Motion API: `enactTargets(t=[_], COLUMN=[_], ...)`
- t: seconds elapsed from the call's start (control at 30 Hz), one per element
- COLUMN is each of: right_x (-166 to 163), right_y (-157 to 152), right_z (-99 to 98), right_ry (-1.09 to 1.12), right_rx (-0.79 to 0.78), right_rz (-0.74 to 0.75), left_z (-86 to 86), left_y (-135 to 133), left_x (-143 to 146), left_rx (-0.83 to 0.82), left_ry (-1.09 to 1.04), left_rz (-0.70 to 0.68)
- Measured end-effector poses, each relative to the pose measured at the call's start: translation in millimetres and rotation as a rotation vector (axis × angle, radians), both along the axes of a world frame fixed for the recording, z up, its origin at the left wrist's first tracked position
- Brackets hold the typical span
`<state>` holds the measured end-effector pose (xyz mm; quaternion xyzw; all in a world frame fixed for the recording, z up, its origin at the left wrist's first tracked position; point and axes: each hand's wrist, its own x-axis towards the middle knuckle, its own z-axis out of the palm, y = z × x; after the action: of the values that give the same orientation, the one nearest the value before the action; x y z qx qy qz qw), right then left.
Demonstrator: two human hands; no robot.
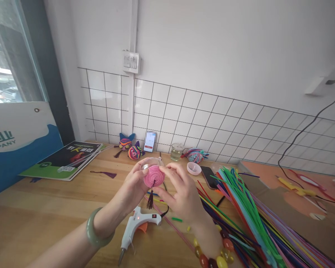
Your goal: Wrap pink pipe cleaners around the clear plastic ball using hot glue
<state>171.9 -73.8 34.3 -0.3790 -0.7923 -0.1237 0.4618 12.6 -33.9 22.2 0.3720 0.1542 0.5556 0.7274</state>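
A clear round ball (155,161) with a pink spiral coil (158,176) on its near side is held up above the table between both hands. From the coil's middle hangs a dark purple tassel (150,201). My left hand (134,183) grips the ball from the left, its thumb on the coil's upper edge. On the right, the fingertips of my right hand (182,191) touch the coil's edge, and its thumb is near the tassel's top. A white hot glue gun (139,219) with a lit red light lies below the hands, nozzle toward me.
Colourful pipe cleaners (248,212) spread across the right. Behind the hands are striped craft figures (135,152), a phone (150,142) propped upright, a glass jar (176,151) and a pink bowl (194,168). A dark phone (209,177) lies flat; a loose tassel (107,174) is left.
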Motion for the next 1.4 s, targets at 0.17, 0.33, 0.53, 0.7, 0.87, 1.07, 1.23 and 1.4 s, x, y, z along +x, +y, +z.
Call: enactTargets(t=[0.17,0.33,0.53,0.7,0.87,1.07,1.23,1.4], right_x=[-4,-11,-17,-19,-19,-19,-17,-14], right_y=[4,8,9,7,8,8,11,12], right_z=[-9.0,-22.1,-24.3,-22.7,-27.0,-26.5,-27.4,-25.3], right_ry=[0.001,0.056,0.135,0.233,0.271,0.25,0.204,0.202], right_rx=[-0.034,-0.08,-0.077,-0.137,-0.165,-0.147,-0.092,-0.059], right_rz=[-0.073,-0.053,-0.036,0.007,0.01,0.022,0.026,0.068], left_z=[0.9,-1.7,-3.5,-3.7,-3.9,-3.4,-3.6,-4.6], left_y=[-4,-6,-10,-11,-11,-11,-11,-9], left_x=[2,7,11,12,12,11,11,11], left_rx=[-0.037,-0.135,-0.144,-0.12,-0.143,-0.158,-0.14,-0.079], left_ry=[-0.001,-0.016,-0.058,-0.054,-0.046,-0.049,-0.054,-0.032], left_rz=[0.007,0.073,0.07,0.063,0.077,0.043,0.043,0.011])
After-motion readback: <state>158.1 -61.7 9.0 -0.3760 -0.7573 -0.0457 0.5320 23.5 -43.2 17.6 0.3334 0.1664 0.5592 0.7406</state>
